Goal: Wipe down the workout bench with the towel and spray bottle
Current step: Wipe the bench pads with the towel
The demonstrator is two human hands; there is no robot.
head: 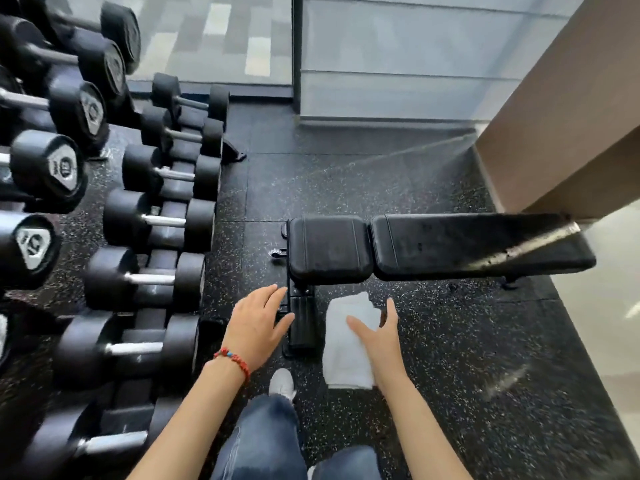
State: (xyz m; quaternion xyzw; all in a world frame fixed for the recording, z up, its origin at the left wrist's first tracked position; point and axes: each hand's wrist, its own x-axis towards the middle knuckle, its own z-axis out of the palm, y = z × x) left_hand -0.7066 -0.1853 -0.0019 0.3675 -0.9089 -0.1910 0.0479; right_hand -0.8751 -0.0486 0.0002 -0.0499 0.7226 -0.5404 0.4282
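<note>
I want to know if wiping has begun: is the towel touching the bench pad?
Apart. The head view shows the towel lying on the floor, with speckled floor between it and the bench pad.

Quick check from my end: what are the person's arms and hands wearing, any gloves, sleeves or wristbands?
Both forearms are bare, with no sleeves in view and no gloves. The left hand has a red beaded bracelet with a few blue beads at the wrist. The right hand shows no ring, watch or band. Below the arms, blue jeans and a white shoe show.
</note>
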